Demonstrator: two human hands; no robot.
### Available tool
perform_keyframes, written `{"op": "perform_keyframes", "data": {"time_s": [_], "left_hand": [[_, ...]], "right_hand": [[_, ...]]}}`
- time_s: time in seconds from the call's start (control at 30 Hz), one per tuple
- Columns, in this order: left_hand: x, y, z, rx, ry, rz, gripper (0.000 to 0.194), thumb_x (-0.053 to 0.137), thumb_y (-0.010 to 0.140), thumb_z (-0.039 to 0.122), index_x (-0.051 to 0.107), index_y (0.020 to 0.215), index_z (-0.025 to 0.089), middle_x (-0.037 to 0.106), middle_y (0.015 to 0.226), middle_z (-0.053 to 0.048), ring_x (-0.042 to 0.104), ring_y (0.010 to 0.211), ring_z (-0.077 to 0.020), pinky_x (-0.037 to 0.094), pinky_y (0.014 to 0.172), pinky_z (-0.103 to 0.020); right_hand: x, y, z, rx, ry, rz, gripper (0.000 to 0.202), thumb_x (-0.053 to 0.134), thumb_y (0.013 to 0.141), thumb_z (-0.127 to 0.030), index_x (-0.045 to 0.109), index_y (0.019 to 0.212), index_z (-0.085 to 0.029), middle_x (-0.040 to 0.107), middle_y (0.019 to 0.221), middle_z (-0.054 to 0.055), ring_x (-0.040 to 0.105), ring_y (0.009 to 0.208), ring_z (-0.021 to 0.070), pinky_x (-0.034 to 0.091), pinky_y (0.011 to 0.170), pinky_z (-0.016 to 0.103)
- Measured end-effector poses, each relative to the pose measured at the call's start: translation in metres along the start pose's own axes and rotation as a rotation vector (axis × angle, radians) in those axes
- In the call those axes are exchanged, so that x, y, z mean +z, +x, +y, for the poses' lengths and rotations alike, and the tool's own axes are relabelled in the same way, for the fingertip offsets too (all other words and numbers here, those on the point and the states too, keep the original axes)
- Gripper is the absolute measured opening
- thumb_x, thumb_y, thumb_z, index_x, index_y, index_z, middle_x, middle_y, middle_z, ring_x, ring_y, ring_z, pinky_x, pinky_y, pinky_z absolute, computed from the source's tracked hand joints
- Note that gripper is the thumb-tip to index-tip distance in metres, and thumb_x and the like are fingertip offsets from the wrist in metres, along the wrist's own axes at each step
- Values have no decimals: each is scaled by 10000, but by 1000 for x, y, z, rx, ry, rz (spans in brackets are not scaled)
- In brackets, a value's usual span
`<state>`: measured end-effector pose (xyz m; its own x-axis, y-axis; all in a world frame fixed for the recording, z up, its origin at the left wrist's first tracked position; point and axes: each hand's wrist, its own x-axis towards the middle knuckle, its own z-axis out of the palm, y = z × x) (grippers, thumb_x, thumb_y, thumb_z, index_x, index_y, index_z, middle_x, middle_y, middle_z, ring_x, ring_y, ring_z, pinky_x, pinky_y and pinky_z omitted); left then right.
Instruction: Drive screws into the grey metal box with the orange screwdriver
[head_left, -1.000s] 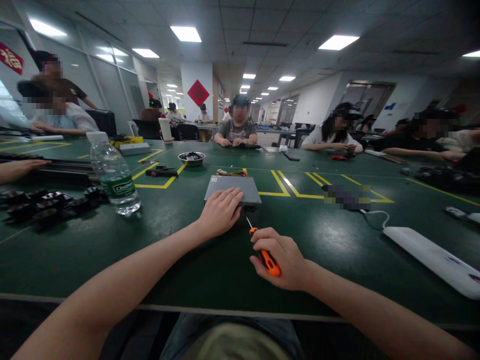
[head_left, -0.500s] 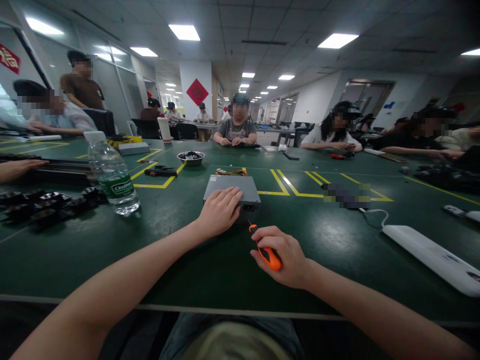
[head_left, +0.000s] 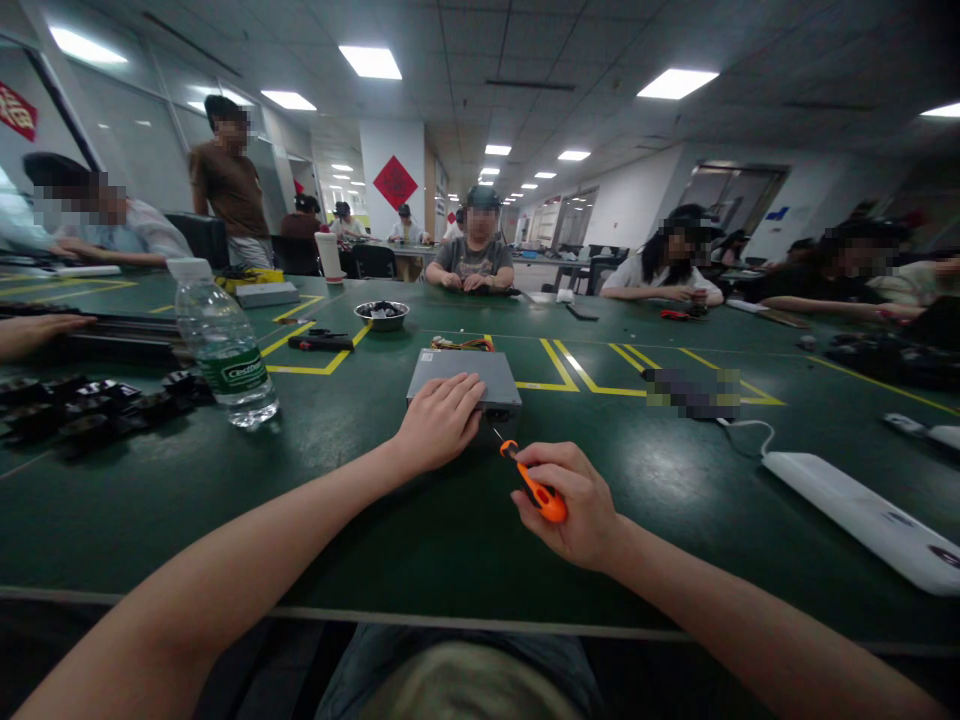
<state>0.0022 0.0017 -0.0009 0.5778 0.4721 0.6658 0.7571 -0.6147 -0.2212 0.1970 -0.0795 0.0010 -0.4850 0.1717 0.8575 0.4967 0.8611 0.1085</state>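
Note:
A grey metal computer power supply (head_left: pixel 493 370) lies on the green table, its socket side facing me and its coloured cables (head_left: pixel 459 343) coming out at the back. Across its top rests my left hand (head_left: pixel 444 420), palm down with the fingers stretched out flat. My right hand (head_left: pixel 577 505) is closed around the orange and black handle of a screwdriver (head_left: pixel 551 503). The thin shaft points up and left at the lower front face of the power supply. Whether the tip touches a screw there, I cannot tell.
On the left stand a water bottle (head_left: pixel 229 350) and several black parts (head_left: pixel 105 405). A metal bowl (head_left: pixel 381 318) with small pieces and a black tool (head_left: pixel 321 342) lie farther back. At right are a phone-like device (head_left: pixel 694 392) and a cabled white power bank (head_left: pixel 862 520). Co-workers sit around the table.
My right hand and the screwdriver have shifted slightly right and up. My left hand and the power supply stay put. A standing person in the back left has moved right.

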Motion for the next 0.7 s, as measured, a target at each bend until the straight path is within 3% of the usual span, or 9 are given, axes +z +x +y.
{"op": "perform_keyframes", "data": {"time_s": [0.17, 0.3, 0.5, 0.7], "left_hand": [[1, 0, 0, -2, 4, -2, 373, 384, 894, 251, 492, 1226, 120, 529, 1283, -125, 498, 1168, -239, 387, 944, -394], [2, 0, 1, 1, 3, 3, 375, 378, 897, 257, 489, 1227, 119, 527, 1284, -125, 499, 1166, -240, 387, 941, -396], [2, 0, -1, 3, -5, 13, 381, 381, 896, 260, 484, 1236, 123, 531, 1280, -127, 498, 1166, -245, 389, 936, -402], [1, 0, -1, 3, -5, 14, 372, 375, 903, 261, 490, 1233, 134, 528, 1285, -120, 496, 1169, -241, 393, 932, -398]], "right_hand": [[-2, 1, 1, -71, -144, -36, 82, 476, 835, -159, 507, 909, -171, 649, 913, 98, 592, 795, 170, 521, 684, 306], [0, 0, 0, -108, -263, -96, 46, 570, 813, -192, 525, 815, -185, 656, 933, 75, 596, 835, 178, 538, 697, 306], [3, -7, 2, -210, -152, -156, 88, 503, 833, -82, 518, 898, -141, 601, 1066, 137, 559, 1070, 212, 551, 824, 338], [0, -6, 3, -288, -86, -153, 124, 503, 810, -49, 499, 912, -119, 590, 1038, 160, 536, 1122, 255, 549, 863, 389]]}}
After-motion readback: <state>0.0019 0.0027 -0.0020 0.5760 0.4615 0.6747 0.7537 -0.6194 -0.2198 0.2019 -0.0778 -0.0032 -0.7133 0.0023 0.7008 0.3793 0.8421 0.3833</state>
